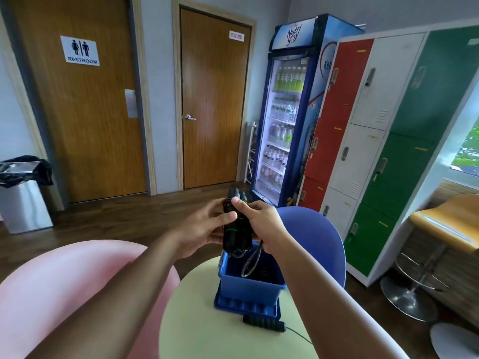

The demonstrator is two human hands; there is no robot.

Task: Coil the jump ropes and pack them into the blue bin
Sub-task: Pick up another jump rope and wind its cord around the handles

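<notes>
Right now my left hand (202, 225) and right hand (261, 221) both grip the jump rope (232, 237) by its bundled handles just above the blue bin (248, 283), so its loose loop hangs inside.

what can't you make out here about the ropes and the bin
All in the head view:
- blue bin: inside is dark and partly behind its near wall; ropes uncountable.
- held jump rope: left hand and right hand cover the wrapped middle.
- second rope: cord leaves sight at the table edge; other handle unseen.
- door label: too blurred.
</notes>
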